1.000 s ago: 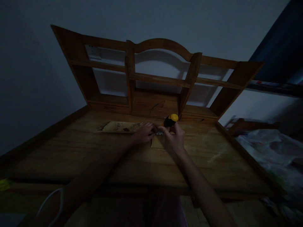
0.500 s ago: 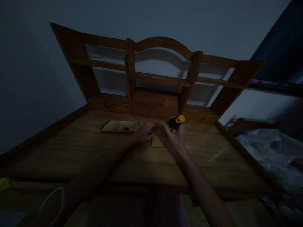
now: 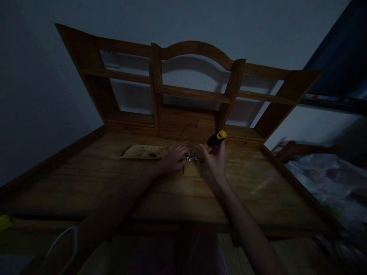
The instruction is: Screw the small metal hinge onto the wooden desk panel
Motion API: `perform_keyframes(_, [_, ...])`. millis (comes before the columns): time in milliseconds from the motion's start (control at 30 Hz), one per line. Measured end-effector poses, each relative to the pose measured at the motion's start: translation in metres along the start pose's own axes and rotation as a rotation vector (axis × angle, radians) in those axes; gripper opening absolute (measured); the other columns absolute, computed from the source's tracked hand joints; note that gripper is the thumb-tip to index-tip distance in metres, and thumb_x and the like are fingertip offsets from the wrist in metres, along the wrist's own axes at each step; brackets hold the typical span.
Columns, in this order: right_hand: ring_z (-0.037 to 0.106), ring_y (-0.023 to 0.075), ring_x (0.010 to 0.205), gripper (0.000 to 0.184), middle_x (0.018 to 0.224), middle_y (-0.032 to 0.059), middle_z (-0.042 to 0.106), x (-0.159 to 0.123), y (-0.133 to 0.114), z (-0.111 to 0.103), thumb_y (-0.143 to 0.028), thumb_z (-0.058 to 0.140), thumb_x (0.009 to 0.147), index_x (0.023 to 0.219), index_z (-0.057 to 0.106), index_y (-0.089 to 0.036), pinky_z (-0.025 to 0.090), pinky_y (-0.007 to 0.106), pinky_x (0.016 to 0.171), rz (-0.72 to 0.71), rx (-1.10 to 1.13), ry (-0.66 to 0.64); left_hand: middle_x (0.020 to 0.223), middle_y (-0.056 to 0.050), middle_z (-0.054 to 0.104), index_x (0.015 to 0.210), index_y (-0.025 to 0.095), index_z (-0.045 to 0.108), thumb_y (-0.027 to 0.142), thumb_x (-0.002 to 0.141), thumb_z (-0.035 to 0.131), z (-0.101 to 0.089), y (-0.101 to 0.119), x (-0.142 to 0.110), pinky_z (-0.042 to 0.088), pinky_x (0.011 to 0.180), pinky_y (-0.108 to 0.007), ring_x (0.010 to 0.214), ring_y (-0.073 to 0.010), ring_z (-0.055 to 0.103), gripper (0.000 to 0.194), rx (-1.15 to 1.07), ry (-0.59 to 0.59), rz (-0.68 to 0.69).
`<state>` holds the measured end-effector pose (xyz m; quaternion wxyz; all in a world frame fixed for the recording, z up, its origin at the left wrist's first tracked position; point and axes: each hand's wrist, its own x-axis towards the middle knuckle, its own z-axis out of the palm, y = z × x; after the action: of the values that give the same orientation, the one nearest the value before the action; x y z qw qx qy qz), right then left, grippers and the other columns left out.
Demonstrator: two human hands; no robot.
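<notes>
My right hand (image 3: pixel 218 160) is closed around the black and yellow handle of a screwdriver (image 3: pixel 216 139). Its handle tilts up to the right, and a thin shaft seems to run down-left toward a small shiny metal fitting (image 3: pixel 192 157). That fitting lies at the far end of a small light-brown flat piece (image 3: pixel 191 169) on the desk. With curled fingers, my left hand (image 3: pixel 175 158) grips at the fitting's left end; the fingertips are partly hidden in the dim light. Just behind my left hand lies a long, thin wooden strip (image 3: pixel 143 151) with dark marks.
The wooden desk (image 3: pixel 172 198) has a raised shelf unit (image 3: pixel 195 95) along its back, against the wall. Raised edges border both sides of the desk. To the right is a pale plastic-like covering (image 3: pixel 323 175). A yellow object (image 3: pixel 4 222) sits at the lower left.
My right hand and the screwdriver have lifted slightly up and right, away from the metal fitting, which now shows more. My left hand stays nearly in place. The view has shifted slightly.
</notes>
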<state>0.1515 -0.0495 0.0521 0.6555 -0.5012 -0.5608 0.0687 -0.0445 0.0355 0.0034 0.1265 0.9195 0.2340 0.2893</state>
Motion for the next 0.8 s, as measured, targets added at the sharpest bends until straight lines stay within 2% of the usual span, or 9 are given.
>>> perform_keyframes(100, [0.055, 0.0136, 0.056, 0.047, 0.068, -0.0049, 0.059, 0.003, 0.002, -0.001, -0.051, 0.083, 0.076, 0.103, 0.057, -0.022, 0.043, 0.028, 0.055, 0.072, 0.054, -0.011, 0.115, -0.008, 0.064, 0.107, 0.022, 0.058, 0.012, 0.086, 0.05, -0.001, 0.003, -0.001, 0.046, 0.103, -0.043, 0.115, -0.0258, 0.058, 0.025, 0.008, 0.005, 0.003])
perform_keyframes(200, [0.054, 0.0124, 0.053, 0.045, 0.068, -0.0049, 0.06, 0.006, 0.008, -0.003, -0.05, 0.08, 0.08, 0.108, 0.06, -0.021, 0.042, 0.026, 0.052, 0.1, 0.065, -0.027, 0.119, -0.008, 0.064, 0.108, 0.022, 0.058, 0.011, 0.085, 0.05, -0.003, 0.006, -0.001, 0.046, 0.104, -0.042, 0.117, -0.0253, 0.057, 0.026, 0.009, 0.0, 0.013])
perform_keyframes(433, [0.054, 0.0124, 0.059, 0.056, 0.078, -0.0033, 0.061, 0.007, 0.017, -0.003, -0.036, 0.073, 0.083, 0.135, 0.057, -0.02, 0.044, 0.027, 0.057, 0.056, 0.031, 0.008, 0.119, -0.008, 0.064, 0.108, 0.022, 0.06, 0.01, 0.087, 0.049, -0.002, 0.004, 0.0, 0.046, 0.104, -0.043, 0.118, -0.025, 0.058, 0.026, 0.013, 0.001, 0.051])
perform_keyframes(567, [0.054, 0.0124, 0.065, 0.054, 0.086, -0.0019, 0.062, 0.006, 0.01, -0.003, -0.027, 0.07, 0.081, 0.133, 0.057, -0.022, 0.046, 0.027, 0.062, 0.023, 0.044, -0.001, 0.122, -0.008, 0.065, 0.108, 0.022, 0.061, 0.011, 0.086, 0.052, -0.001, 0.003, 0.0, 0.046, 0.105, -0.045, 0.12, -0.0255, 0.058, 0.026, 0.01, 0.004, 0.034])
perform_keyframes(667, [0.052, 0.0123, 0.065, 0.052, 0.085, -0.0014, 0.062, 0.005, 0.007, -0.002, -0.036, 0.075, 0.082, 0.13, 0.059, -0.022, 0.045, 0.026, 0.06, 0.055, 0.03, 0.039, 0.123, -0.008, 0.065, 0.108, 0.023, 0.061, 0.01, 0.086, 0.051, -0.002, 0.006, 0.0, 0.047, 0.106, -0.045, 0.121, -0.0253, 0.058, 0.027, -0.001, -0.002, 0.036])
perform_keyframes(800, [0.05, 0.0101, 0.052, 0.064, 0.082, -0.0029, 0.06, 0.006, 0.011, -0.001, -0.047, 0.08, 0.078, 0.131, 0.056, -0.021, 0.041, 0.025, 0.048, 0.179, 0.095, 0.046, 0.121, -0.008, 0.066, 0.108, 0.023, 0.062, 0.01, 0.087, 0.051, -0.003, 0.008, 0.0, 0.047, 0.105, -0.043, 0.12, -0.0248, 0.059, 0.028, -0.005, 0.008, 0.039])
